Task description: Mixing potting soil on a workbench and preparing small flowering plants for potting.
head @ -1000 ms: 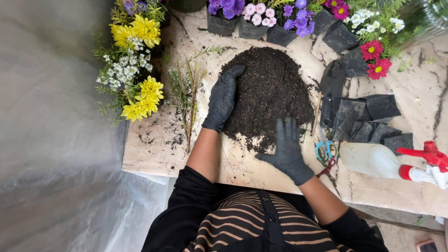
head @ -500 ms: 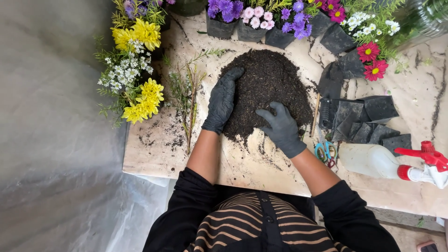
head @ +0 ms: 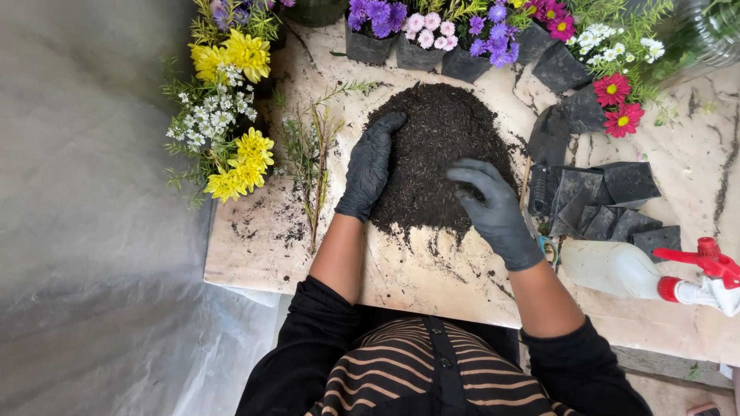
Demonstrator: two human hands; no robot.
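A round heap of dark soil [head: 435, 142] lies in the middle of a pale stained board [head: 270, 239]. My left hand [head: 370, 166], in a black glove, rests flat against the heap's left side with the fingers together. Gloved the same way, my right hand [head: 493, 208] lies on the heap's lower right edge, its fingers spread over the soil. Neither hand holds anything.
Yellow and white flowers [head: 227, 115] lie at the board's left, thin green sprigs [head: 312, 162] beside them. Purple and pink flowers in black pots [head: 432, 31] line the far edge, red ones [head: 617, 100] at right. Empty black pots [head: 601, 200] and a white spray bottle with red trigger [head: 640, 270] lie right.
My right hand has moved from the bare board below the heap up onto the soil's lower right edge. My left hand has stayed on the heap's left side.
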